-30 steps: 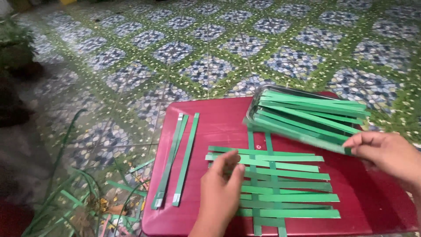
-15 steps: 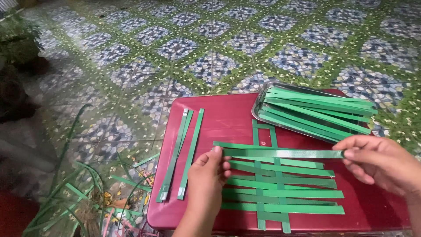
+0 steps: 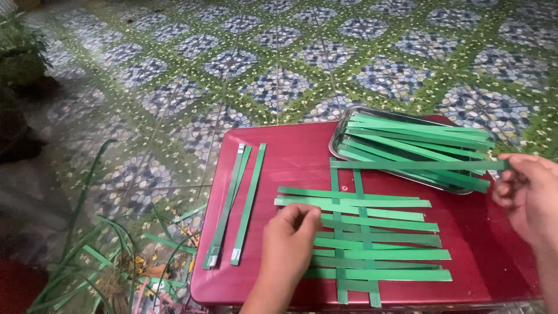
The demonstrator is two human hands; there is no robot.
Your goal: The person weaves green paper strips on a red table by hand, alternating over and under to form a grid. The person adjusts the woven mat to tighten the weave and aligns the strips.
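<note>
A person is weaving a flat mat of green leaf strips (image 3: 372, 238) on a low red table (image 3: 290, 157), and the step in hand looks like the laying-in of one more horizontal strip at the far end of the weave. The left hand (image 3: 290, 238) rests fingers-down on the near-left part of the woven patch, its fingertips closed loosely on the left ends of the upper horizontal strips, pinning them flat. The right hand (image 3: 526, 195), at the right edge of the table, pinches the right end of a single long strip (image 3: 418, 165) that stretches leftward across the near rim of the metal tray (image 3: 343, 129) to the tops of the two vertical strips (image 3: 349, 192). The tray sits at the far right corner, heaped with more cut strips (image 3: 418, 142); three spare strips (image 3: 238, 203) lie side by side along the left edge, and leaf scraps (image 3: 116, 261) litter the tiled floor (image 3: 232, 64) beside the table. The next move likely calls for threading this strip over one vertical and under the other, then sliding it snug against the row below while the left hand keeps the weave from shifting. Compared with half a second ago, the held strip sits farther from the weave, up by the tray, and the left hand has moved rightward onto the strips.
</note>
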